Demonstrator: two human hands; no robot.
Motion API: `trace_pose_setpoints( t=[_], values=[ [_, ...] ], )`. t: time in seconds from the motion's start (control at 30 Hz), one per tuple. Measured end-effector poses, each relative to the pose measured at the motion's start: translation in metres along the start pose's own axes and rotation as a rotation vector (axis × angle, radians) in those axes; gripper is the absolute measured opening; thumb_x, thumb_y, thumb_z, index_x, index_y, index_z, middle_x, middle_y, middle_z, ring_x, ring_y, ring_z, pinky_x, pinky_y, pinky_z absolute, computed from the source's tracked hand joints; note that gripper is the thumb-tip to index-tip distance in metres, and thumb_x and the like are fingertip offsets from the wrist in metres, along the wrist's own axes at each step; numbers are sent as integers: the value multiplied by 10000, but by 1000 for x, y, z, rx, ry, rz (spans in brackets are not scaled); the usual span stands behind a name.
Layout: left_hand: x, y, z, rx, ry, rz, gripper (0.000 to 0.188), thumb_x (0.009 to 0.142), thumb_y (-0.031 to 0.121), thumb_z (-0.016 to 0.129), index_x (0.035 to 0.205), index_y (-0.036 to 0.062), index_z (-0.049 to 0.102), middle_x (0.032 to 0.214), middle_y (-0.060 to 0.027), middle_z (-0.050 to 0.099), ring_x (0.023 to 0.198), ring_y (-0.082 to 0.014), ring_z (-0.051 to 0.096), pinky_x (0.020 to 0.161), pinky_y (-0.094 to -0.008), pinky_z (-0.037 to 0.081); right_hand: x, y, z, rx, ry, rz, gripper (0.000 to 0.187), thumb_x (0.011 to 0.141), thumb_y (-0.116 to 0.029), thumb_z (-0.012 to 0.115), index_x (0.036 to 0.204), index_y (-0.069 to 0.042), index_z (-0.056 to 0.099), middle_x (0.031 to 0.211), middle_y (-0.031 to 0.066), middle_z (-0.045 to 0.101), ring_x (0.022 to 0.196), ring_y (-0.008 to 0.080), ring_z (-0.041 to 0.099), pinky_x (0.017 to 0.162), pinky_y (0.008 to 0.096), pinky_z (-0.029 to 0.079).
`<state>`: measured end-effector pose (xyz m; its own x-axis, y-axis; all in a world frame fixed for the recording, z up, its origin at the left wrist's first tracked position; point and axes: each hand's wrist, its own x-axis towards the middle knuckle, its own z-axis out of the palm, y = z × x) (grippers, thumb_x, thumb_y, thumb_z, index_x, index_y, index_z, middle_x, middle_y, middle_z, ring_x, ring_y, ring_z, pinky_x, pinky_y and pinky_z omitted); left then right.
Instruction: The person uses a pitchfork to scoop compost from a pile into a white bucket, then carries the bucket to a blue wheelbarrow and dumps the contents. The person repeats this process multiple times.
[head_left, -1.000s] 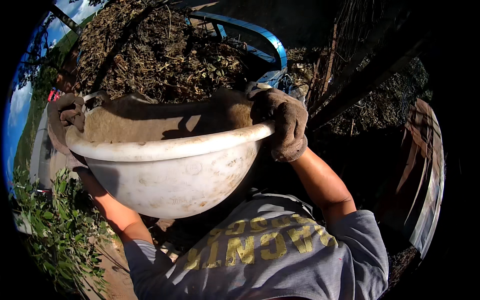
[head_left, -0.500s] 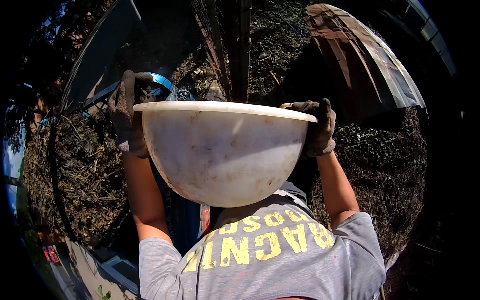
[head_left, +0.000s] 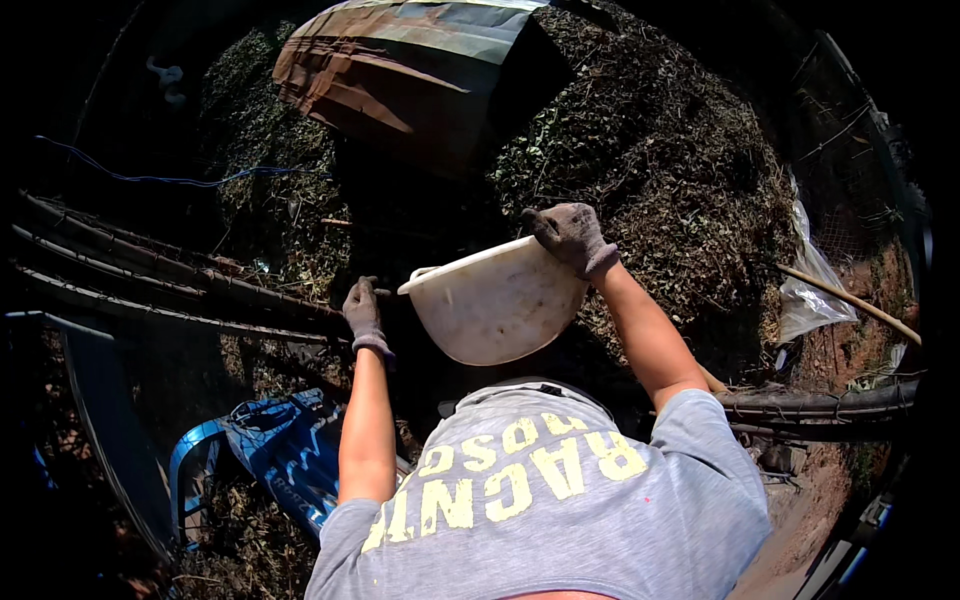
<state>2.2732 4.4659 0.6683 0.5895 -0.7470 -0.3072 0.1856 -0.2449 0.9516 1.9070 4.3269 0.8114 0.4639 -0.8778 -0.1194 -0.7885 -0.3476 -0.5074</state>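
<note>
A white plastic basin [head_left: 496,305], with dirt marks on its outer wall, is held in the air in front of my body. My right hand [head_left: 574,238], in a dirty grey-brown work glove, grips the rim at its right side. Just off the rim's left end is my left hand [head_left: 366,316], gloved the same way. Its fingers are partly stretched toward the basin, and a small dark gap shows between them. What the basin holds, if anything, is hidden behind its wall.
A rusty corrugated sheet [head_left: 400,85] lies ahead beside a heap of dry cut plants [head_left: 660,150]. Wooden poles [head_left: 170,270] run along the left. A blue object with a curved bar [head_left: 285,445] stands lower left. Rightward are clear plastic film [head_left: 815,300] and a wooden stick [head_left: 850,297].
My body has turned to the right, and the corrugated sheet now sits ahead. The basin has moved farther from me and tilted. My left hand has come off its rim; the right still holds on.
</note>
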Motion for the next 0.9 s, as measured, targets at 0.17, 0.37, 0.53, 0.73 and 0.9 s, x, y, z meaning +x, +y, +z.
trace_pose_setpoints(
  t=[0.17,0.37,0.53,0.73,0.9],
  values=[
    [40,-57,106,371,-261,-323,263,917,239,571,999,11,670,718,-83,688,625,-126,600,602,-263,468,54,164,-29,-249,-363,334,661,932,-615,326,869,-79,706,873,165,687,858,347,660,774,475,503],
    [61,-90,173,452,-293,-614,251,877,209,592,969,-12,668,739,-89,684,647,-167,637,601,-285,503,55,313,-86,-127,-205,583,670,863,-690,453,919,-63,682,890,165,686,868,344,656,766,454,508],
    [127,-142,209,799,-463,-616,244,860,222,592,930,0,664,718,-97,642,680,-197,641,613,-304,499,66,409,-121,2,-140,686,591,837,-624,575,1112,-102,610,988,160,672,926,337,638,816,422,494],
    [209,-163,373,1315,-1088,515,244,812,238,603,954,47,660,913,-229,658,861,-368,642,689,-441,513,95,562,-158,156,-316,1023,624,852,-616,551,1235,-124,569,1175,182,620,1096,354,577,902,456,470],
    [252,-125,503,1077,-798,-399,276,814,270,606,975,56,671,925,-218,667,866,-352,652,704,-431,516,94,650,-212,272,-312,1594,777,871,-650,478,1402,-86,413,1457,168,389,1298,352,420,1041,461,385]
  ],
)
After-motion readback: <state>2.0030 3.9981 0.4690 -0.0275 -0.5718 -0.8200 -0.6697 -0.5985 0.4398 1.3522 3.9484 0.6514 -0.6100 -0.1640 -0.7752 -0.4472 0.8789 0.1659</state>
